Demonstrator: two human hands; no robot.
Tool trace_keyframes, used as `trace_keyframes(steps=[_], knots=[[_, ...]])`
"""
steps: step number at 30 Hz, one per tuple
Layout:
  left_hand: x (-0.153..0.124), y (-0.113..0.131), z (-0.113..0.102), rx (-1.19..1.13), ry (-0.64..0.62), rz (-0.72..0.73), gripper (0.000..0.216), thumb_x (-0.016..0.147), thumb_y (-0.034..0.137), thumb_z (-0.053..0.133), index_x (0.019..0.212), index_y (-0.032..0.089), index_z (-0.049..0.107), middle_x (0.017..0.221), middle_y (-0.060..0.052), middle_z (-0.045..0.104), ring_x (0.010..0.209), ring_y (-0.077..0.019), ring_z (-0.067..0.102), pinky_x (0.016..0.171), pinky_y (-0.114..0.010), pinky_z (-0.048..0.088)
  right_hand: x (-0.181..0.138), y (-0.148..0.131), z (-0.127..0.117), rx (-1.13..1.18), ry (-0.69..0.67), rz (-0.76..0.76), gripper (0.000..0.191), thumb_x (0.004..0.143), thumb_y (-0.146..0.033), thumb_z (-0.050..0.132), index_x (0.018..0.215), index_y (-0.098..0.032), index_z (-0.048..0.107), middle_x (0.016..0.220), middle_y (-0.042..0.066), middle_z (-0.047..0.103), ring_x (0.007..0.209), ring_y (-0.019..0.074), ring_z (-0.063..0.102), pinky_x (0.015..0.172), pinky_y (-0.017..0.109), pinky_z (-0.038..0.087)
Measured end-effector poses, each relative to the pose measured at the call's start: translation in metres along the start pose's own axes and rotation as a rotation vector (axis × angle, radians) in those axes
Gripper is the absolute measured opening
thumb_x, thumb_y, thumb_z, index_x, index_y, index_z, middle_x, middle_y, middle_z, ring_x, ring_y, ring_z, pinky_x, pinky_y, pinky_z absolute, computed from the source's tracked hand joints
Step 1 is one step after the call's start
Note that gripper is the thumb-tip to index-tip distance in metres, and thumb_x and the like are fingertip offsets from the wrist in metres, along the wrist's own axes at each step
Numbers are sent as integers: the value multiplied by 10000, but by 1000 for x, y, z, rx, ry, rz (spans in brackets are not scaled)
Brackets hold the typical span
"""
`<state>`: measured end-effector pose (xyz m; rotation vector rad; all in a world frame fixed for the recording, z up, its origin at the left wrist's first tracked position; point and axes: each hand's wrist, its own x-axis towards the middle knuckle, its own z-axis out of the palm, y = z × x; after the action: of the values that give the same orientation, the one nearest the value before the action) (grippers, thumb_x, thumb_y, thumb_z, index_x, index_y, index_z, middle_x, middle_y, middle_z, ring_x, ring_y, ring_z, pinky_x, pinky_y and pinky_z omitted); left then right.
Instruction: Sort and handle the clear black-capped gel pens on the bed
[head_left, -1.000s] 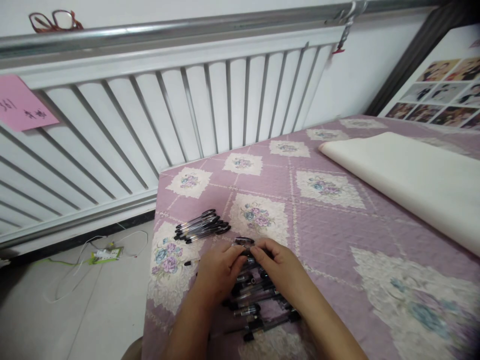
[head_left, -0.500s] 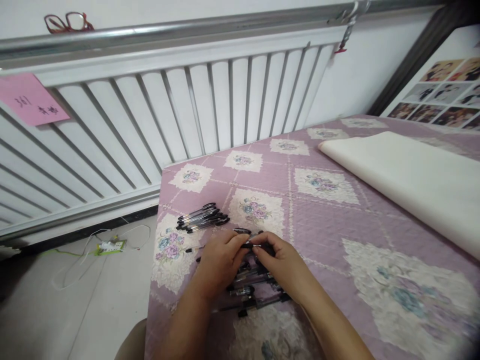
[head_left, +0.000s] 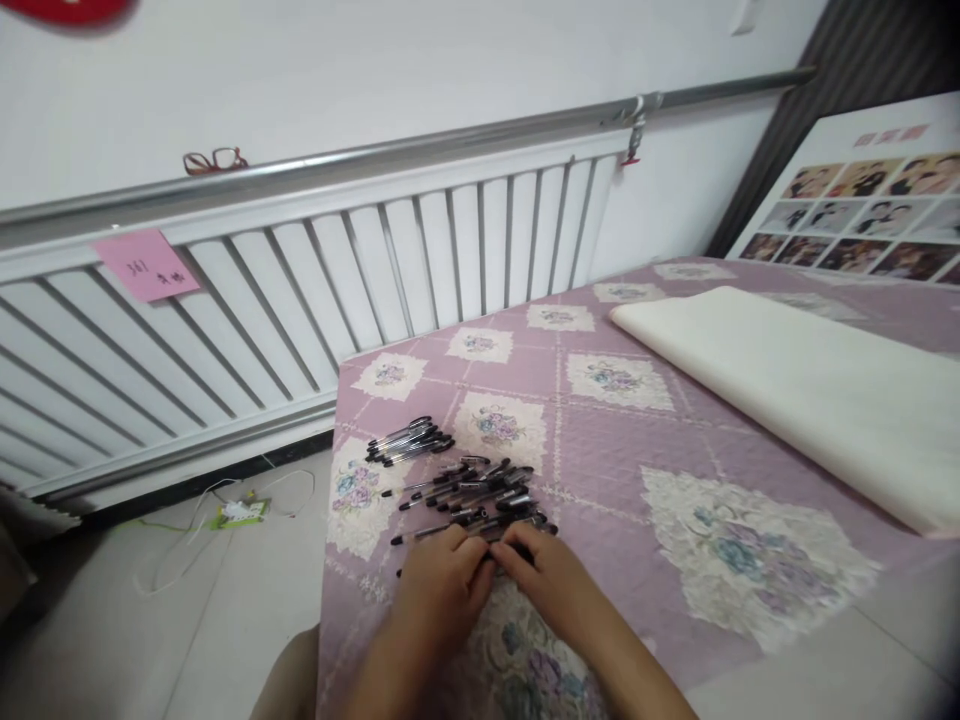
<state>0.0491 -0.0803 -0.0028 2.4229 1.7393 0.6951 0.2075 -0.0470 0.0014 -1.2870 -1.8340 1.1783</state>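
Several black-capped pens lie in a loose pile (head_left: 472, 497) on a purple floral quilt (head_left: 622, 440). A tidier bundle of pens (head_left: 409, 442) rests just beyond it, toward the radiator. My left hand (head_left: 444, 588) and my right hand (head_left: 541, 580) meet at the near edge of the loose pile. Both have their fingers curled and pinched together over a pen (head_left: 501, 552) between them. The pen is mostly hidden by the fingertips.
A rolled cream sheet (head_left: 787, 380) lies across the quilt at the right. A white radiator (head_left: 300, 290) with a pink note (head_left: 146, 265) runs behind. Red glasses (head_left: 214, 160) sit on the rail above. Cables and a power strip (head_left: 236, 512) lie on the floor at left.
The view tilted up and back, so more wall shows. My hands have drawn toward me to the pile's near edge, uncovering most of the loose pens.
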Motion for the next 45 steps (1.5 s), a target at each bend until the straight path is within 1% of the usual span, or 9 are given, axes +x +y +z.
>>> trace_keyframes(steps=[3, 9, 17, 21, 32, 35, 38, 41, 45], knots=[[-27, 0, 7, -47, 32, -62, 141, 828, 194, 486, 858, 232, 618, 772, -31, 604, 716, -189, 575, 619, -274, 437, -12, 0, 14, -74, -34, -10, 204, 828, -304, 512, 668, -202, 589, 665, -17, 632, 662, 158, 576, 611, 256, 393], [-60, -3, 18, -96, 20, -126, 197, 836, 142, 482, 908, 242, 635, 812, -28, 624, 792, -200, 571, 701, -305, 451, -25, 9, 29, 8, -139, -28, 115, 780, -176, 510, 795, -215, 617, 776, -4, 677, 769, 170, 621, 691, 261, 429], [-55, -1, 26, 21, -28, -108, 255, 809, 146, 557, 1010, 281, 634, 842, -22, 625, 826, -222, 564, 709, -337, 441, -24, 19, 27, -204, -128, -75, 233, 733, -71, 475, 833, -209, 633, 873, 42, 690, 872, 193, 624, 768, 286, 430], [-50, 0, 27, 58, -41, -96, 106, 829, 180, 564, 867, 239, 643, 796, -28, 605, 788, -211, 550, 687, -326, 428, -23, 22, 27, -287, -175, -92, 233, 748, -66, 471, 848, -202, 632, 881, 54, 687, 861, 195, 624, 755, 282, 427], [-48, 1, 35, 109, -62, -103, 100, 811, 152, 565, 727, 206, 564, 805, -22, 556, 814, -200, 506, 707, -316, 394, -23, 33, 19, -612, -188, -118, 235, 806, -65, 424, 878, -179, 617, 946, 88, 622, 835, 229, 613, 708, 323, 428], [-48, 1, 34, 112, -75, -96, 89, 831, 176, 565, 747, 206, 569, 819, -25, 556, 821, -203, 504, 718, -320, 397, -26, 33, 14, -531, -150, -119, 239, 785, -80, 475, 957, -179, 608, 978, 92, 615, 872, 238, 607, 745, 338, 443], [-49, 2, 33, 112, -85, -85, 75, 854, 203, 553, 786, 213, 584, 841, -26, 558, 831, -206, 505, 731, -327, 402, -27, 31, 4, -334, -62, -133, 241, 784, -134, 513, 1009, -185, 586, 1006, 79, 621, 953, 227, 583, 826, 338, 441], [-49, 2, 33, 117, -92, -83, 69, 863, 217, 554, 810, 219, 597, 845, -26, 561, 832, -209, 508, 726, -327, 405, -27, 28, -8, -193, 25, -119, 195, 836, -187, 444, 969, -187, 587, 970, 67, 631, 948, 211, 579, 850, 343, 441], [-48, 1, 33, 121, -88, -72, 59, 861, 218, 571, 826, 224, 618, 833, -25, 568, 820, -207, 515, 713, -320, 410, -25, 27, -12, -141, 41, -158, 220, 854, -192, 397, 906, -193, 611, 921, 60, 625, 916, 204, 579, 839, 352, 448]])
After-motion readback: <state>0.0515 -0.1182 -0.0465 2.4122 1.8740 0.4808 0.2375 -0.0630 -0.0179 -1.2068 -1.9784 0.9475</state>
